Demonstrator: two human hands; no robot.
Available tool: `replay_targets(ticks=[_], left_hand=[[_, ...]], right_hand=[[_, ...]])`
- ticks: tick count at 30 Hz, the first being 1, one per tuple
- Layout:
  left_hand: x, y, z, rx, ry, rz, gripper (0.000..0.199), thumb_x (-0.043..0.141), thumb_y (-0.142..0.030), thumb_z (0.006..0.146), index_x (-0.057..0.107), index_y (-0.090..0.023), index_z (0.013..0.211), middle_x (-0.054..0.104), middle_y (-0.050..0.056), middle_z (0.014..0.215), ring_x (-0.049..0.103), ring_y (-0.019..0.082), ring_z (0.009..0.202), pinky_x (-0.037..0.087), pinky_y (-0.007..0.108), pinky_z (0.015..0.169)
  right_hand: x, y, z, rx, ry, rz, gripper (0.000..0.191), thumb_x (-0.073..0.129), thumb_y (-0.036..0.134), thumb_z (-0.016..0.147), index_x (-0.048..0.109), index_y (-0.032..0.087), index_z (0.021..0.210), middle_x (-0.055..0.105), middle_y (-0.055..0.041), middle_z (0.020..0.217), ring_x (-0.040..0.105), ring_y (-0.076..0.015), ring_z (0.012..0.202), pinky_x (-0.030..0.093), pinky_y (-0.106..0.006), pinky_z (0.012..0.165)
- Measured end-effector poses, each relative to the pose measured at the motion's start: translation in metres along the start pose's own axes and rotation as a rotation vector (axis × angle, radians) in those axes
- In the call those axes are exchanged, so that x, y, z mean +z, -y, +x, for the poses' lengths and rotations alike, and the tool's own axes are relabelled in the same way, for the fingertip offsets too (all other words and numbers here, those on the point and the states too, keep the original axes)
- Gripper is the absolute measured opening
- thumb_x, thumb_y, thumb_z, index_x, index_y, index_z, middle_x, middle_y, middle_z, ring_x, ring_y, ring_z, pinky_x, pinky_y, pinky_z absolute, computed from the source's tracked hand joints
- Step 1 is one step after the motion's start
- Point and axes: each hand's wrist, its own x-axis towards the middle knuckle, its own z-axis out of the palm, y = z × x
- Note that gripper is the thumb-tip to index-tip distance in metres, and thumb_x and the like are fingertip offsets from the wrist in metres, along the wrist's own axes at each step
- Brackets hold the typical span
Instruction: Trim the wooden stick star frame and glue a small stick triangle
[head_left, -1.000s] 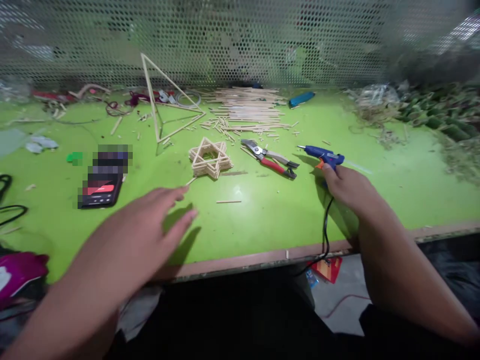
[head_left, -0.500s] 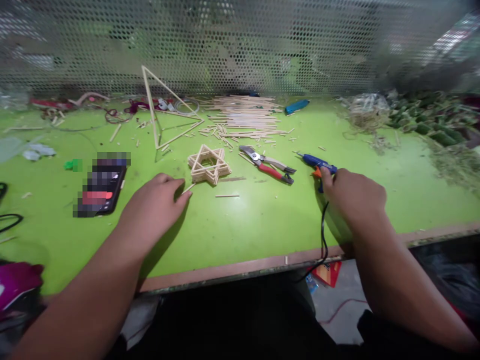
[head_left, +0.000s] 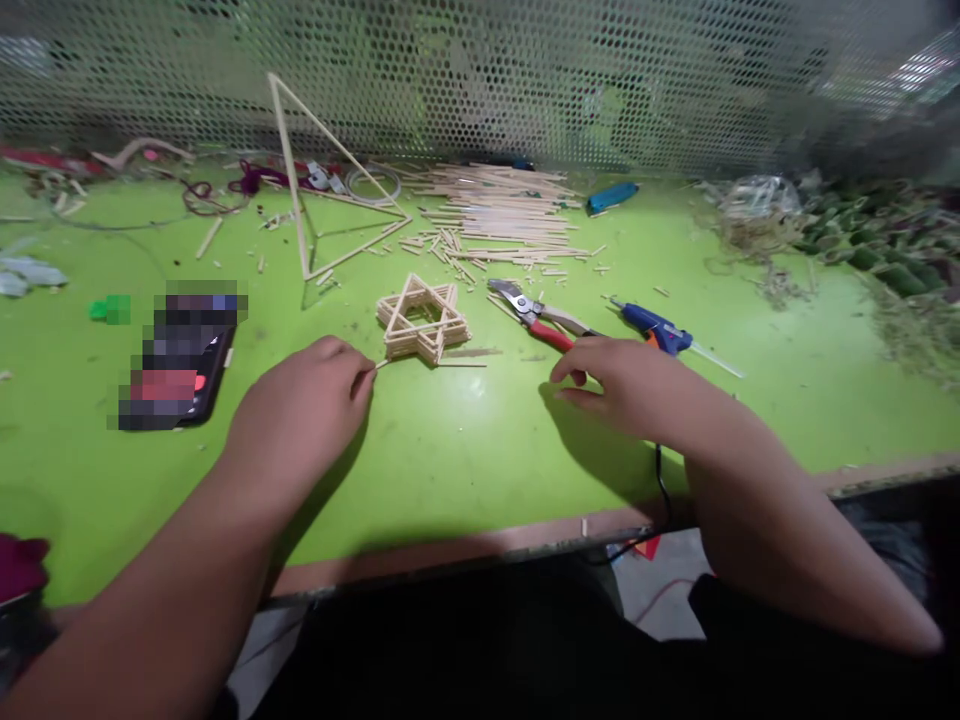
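My left hand (head_left: 311, 400) pinches a thin wooden stick (head_left: 382, 364) between thumb and fingers, beside a layered six-pointed star of sticks (head_left: 422, 320). Another short stick (head_left: 461, 365) lies just in front of the star. My right hand (head_left: 611, 385) hovers over the table with thumb and fingers apart and holds nothing. Pruning shears (head_left: 529, 308) with a red and a pale handle lie beyond it, their handle ends partly hidden by the hand. Behind the same hand rests a blue glue gun (head_left: 651, 325), a clear glue stick poking from its back.
A large triangular stick frame (head_left: 289, 170) stands at the back left. Many sticks (head_left: 510, 215) lie piled near the perforated metal screen (head_left: 480, 90), a teal tool (head_left: 613, 197) beside them. A phone (head_left: 184, 360) lies left; dried greenery (head_left: 885, 240) sits right.
My right hand has let go of the glue gun and moved left, towards the middle. The left hand still pinches its stick beside the star. The view has shifted slightly.
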Motion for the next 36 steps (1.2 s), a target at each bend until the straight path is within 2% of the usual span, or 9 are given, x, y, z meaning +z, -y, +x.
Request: replay_targets(ticks=[4, 13, 19, 23, 25, 29, 31, 33, 36], left_hand=[[-0.001, -0.003, 0.001, 0.007, 0.011, 0.057, 0.042, 0.038, -0.033, 0.110, 0.077, -0.019, 0.104, 0.074, 0.015, 0.111, 0.071, 0.033, 0.093, 0.049, 0.044, 0.071], [0.008, 0.003, 0.002, 0.041, -0.108, 0.114, 0.037, 0.037, -0.035, 0.109, 0.072, -0.023, 0.105, 0.074, 0.008, 0.102, 0.072, 0.026, 0.088, 0.049, 0.039, 0.065], [0.012, 0.008, 0.006, 0.052, -0.015, 0.122, 0.025, 0.040, -0.029, 0.108, 0.064, -0.022, 0.103, 0.070, 0.013, 0.107, 0.070, 0.033, 0.099, 0.055, 0.047, 0.082], [0.011, 0.010, 0.006, 0.084, 0.028, 0.067, 0.026, 0.040, -0.025, 0.110, 0.064, -0.020, 0.103, 0.070, 0.017, 0.107, 0.068, 0.035, 0.102, 0.055, 0.050, 0.088], [0.008, 0.009, 0.005, 0.096, 0.030, 0.030, 0.027, 0.039, -0.024, 0.110, 0.064, -0.020, 0.104, 0.071, 0.017, 0.108, 0.067, 0.035, 0.101, 0.054, 0.049, 0.087], [0.000, 0.005, -0.001, 0.072, 0.026, -0.081, 0.025, 0.045, -0.029, 0.110, 0.068, -0.020, 0.107, 0.075, 0.014, 0.104, 0.069, 0.034, 0.094, 0.054, 0.047, 0.082], [-0.002, 0.002, -0.004, 0.086, 0.007, -0.142, 0.026, 0.048, -0.030, 0.110, 0.071, -0.019, 0.115, 0.076, 0.014, 0.107, 0.071, 0.033, 0.096, 0.054, 0.045, 0.083], [-0.002, -0.001, -0.006, 0.129, -0.025, -0.184, 0.033, 0.048, -0.029, 0.111, 0.073, -0.018, 0.128, 0.078, 0.014, 0.114, 0.073, 0.033, 0.102, 0.056, 0.044, 0.087], [0.001, -0.003, -0.008, 0.191, -0.034, -0.206, 0.040, 0.045, -0.026, 0.112, 0.075, -0.018, 0.137, 0.079, 0.014, 0.123, 0.074, 0.033, 0.110, 0.057, 0.044, 0.094]], right_hand=[[0.014, 0.002, 0.006, 0.003, 0.019, 0.068, 0.014, 0.071, 0.027, 0.098, 0.082, 0.025, 0.105, 0.085, -0.0062, 0.109, 0.075, -0.0298, 0.098, 0.051, -0.041, 0.081], [0.030, 0.014, 0.019, -0.083, 0.003, 0.235, 0.013, 0.075, 0.031, 0.102, 0.080, 0.022, 0.110, 0.083, -0.0073, 0.111, 0.074, -0.0253, 0.096, 0.052, -0.038, 0.081], [0.037, 0.023, 0.021, -0.111, 0.031, 0.184, 0.016, 0.063, 0.023, 0.105, 0.077, 0.023, 0.096, 0.080, -0.0068, 0.102, 0.072, -0.0245, 0.091, 0.049, -0.037, 0.078], [0.028, 0.021, 0.014, -0.139, 0.060, 0.242, 0.012, 0.061, 0.025, 0.105, 0.070, 0.023, 0.097, 0.077, -0.0072, 0.099, 0.069, -0.0233, 0.085, 0.049, -0.036, 0.074], [0.020, 0.016, 0.009, -0.158, -0.007, 0.398, 0.010, 0.063, 0.030, 0.105, 0.068, 0.025, 0.098, 0.078, -0.0056, 0.100, 0.070, -0.0222, 0.086, 0.052, -0.036, 0.077], [0.009, 0.010, 0.007, -0.039, -0.252, 0.560, 0.012, 0.071, 0.036, 0.101, 0.068, 0.027, 0.095, 0.077, -0.0014, 0.088, 0.070, -0.0200, 0.077, 0.053, -0.035, 0.075], [0.006, 0.008, 0.013, -0.026, -0.291, 0.538, 0.013, 0.072, 0.034, 0.099, 0.070, 0.026, 0.109, 0.077, -0.0016, 0.090, 0.069, -0.0198, 0.076, 0.050, -0.033, 0.070], [0.003, 0.006, 0.027, -0.042, -0.299, 0.422, 0.027, 0.069, 0.028, 0.097, 0.069, 0.023, 0.124, 0.076, -0.0027, 0.093, 0.067, -0.0201, 0.076, 0.047, -0.033, 0.068], [-0.003, 0.004, 0.056, -0.023, -0.266, 0.183, 0.034, 0.060, 0.025, 0.100, 0.072, 0.020, 0.131, 0.076, -0.0035, 0.088, 0.063, -0.0211, 0.073, 0.042, -0.034, 0.068]])
